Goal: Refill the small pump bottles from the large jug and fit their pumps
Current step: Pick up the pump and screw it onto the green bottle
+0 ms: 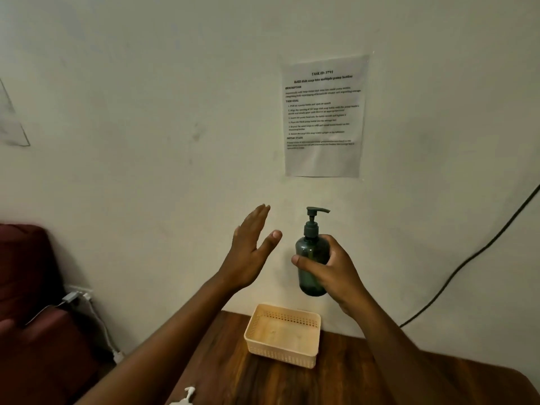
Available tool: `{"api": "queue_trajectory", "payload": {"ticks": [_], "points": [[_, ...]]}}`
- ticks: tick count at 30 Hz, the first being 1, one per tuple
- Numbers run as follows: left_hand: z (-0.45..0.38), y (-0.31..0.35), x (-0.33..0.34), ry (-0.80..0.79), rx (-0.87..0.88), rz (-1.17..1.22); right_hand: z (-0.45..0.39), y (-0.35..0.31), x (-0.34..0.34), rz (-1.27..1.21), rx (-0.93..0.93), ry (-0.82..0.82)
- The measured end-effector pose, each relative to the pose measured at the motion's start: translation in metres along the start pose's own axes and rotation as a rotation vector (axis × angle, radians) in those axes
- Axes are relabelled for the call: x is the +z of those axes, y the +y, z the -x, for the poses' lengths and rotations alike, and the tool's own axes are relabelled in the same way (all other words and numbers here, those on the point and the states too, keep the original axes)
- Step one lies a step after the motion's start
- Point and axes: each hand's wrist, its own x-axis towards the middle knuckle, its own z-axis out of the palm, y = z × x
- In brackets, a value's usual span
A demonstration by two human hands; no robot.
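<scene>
I am holding a dark green pump bottle [311, 258] upright in my right hand [336, 270], lifted well above the desk [350, 381] and in front of a pale wall. My right fingers [298, 262] are wrapping around the bottle's middle, gripping it firmly, probably so the neck stays free. Its dark pump [314, 219] is seated on top, nozzle pointing away from my left hand.

My left hand [251, 252] is hovering just beside the bottle, to the left of my right fingers, palm spread and holding nothing. I judge it is placed there to reach the pump collar and twist it.

Below my right fingers, a cream slotted basket [282, 336] is sitting on the desk against the wall, with nothing in it, likely waiting for finished bottles. A white pump [187, 396] is peeking in at the bottom edge, below my left arm. A printed sheet [324, 116] is taped to the wall above my fingers. The large jug is not in view.
</scene>
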Motion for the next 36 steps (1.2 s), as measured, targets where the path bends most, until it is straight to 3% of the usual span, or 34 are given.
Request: {"api": "queue_trajectory", "payload": {"ticks": [19,36], "points": [[-0.024,-0.245,0.062,-0.181,-0.029,-0.339,-0.119,0.177,0.111,0.233,0.149,0.017],[-0.020,-0.377,0.126,-0.439,-0.131,-0.519,-0.156,0.347,0.204,0.364,0.269,0.012]]}}
